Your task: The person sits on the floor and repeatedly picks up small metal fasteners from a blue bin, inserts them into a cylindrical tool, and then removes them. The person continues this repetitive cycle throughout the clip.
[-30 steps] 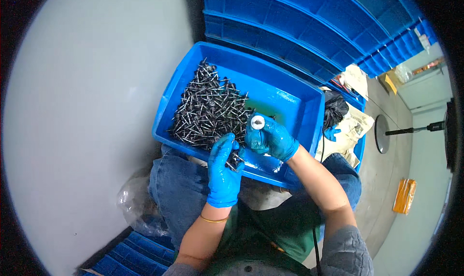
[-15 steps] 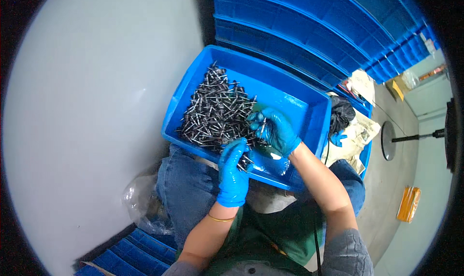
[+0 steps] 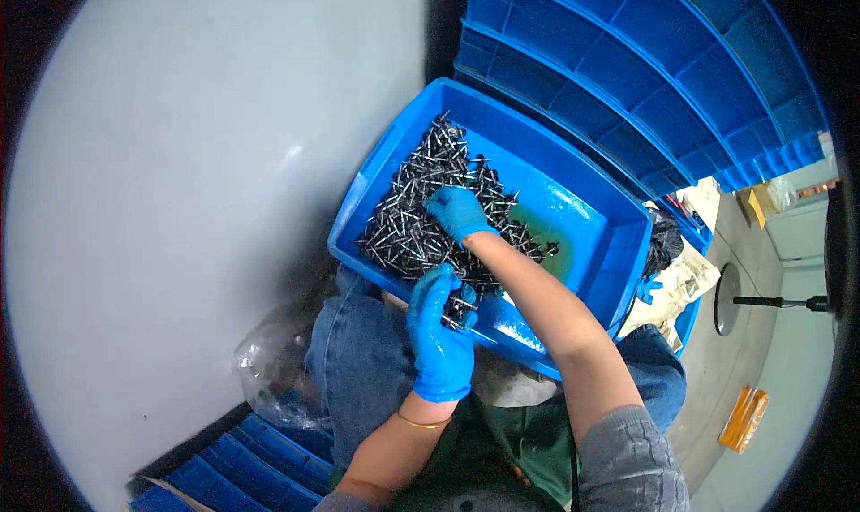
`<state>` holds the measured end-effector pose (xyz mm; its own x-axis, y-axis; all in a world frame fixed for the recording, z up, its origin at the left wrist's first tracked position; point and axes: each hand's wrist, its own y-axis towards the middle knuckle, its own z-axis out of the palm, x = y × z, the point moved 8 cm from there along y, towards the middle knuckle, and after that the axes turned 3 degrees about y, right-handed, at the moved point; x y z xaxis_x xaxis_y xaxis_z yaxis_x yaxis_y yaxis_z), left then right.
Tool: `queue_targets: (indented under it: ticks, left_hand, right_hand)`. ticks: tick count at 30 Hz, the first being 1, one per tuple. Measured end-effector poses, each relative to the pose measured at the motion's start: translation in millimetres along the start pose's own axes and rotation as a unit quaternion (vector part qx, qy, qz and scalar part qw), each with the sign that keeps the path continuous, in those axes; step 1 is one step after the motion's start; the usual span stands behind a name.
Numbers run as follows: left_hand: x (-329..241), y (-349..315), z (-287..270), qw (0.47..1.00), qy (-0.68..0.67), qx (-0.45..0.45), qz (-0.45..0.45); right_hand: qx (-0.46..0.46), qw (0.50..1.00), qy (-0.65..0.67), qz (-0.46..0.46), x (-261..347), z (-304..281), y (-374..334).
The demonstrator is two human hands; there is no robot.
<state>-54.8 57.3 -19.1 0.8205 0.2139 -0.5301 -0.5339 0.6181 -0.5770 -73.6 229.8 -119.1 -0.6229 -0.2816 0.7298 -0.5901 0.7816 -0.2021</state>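
A blue plastic bin [image 3: 394, 141] rests tilted across my lap. In its left part lies a heap of small metal pins [image 3: 403, 234] with dark heads and thin silvery shanks. My left hand [image 3: 439, 333], in a wet blue glove, is at the bin's near edge, fingers curled around several of these pins [image 3: 459, 308]. My right hand [image 3: 460, 213], gloved too, reaches into the upper middle of the heap. Its fingers are bent down together among the pins, and their tips are hidden.
Stacked blue bins [image 3: 573, 82] rise just beyond. A pale wall [image 3: 206, 154] runs along the left, with a clear plastic bag [image 3: 278, 369] below it. At right are a black bag [image 3: 664, 241], papers [image 3: 674, 283] and a stand with a round base [image 3: 727, 299]. More blue bins [image 3: 242, 467] lie lower left.
My right hand has moved left and away from me, from the heap's right edge into its middle. The left hand still holds pins beside the near rim. The whole view has shifted and turned slightly.
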Motion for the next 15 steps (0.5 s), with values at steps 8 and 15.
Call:
queue_targets:
  ticks: [8,15]
  left_hand:
    - [4.5,-1.1,-2.1,1.000,0.022,0.009,0.004]
    - [25.3,-16.4,17.7,0.984,0.152,0.097,0.003]
  right_hand:
    - [0.086,0.779,0.582,0.215,-2.3,-45.0,-91.0]
    - [0.134,0.587,0.761,0.242,21.2,-73.5,-167.6]
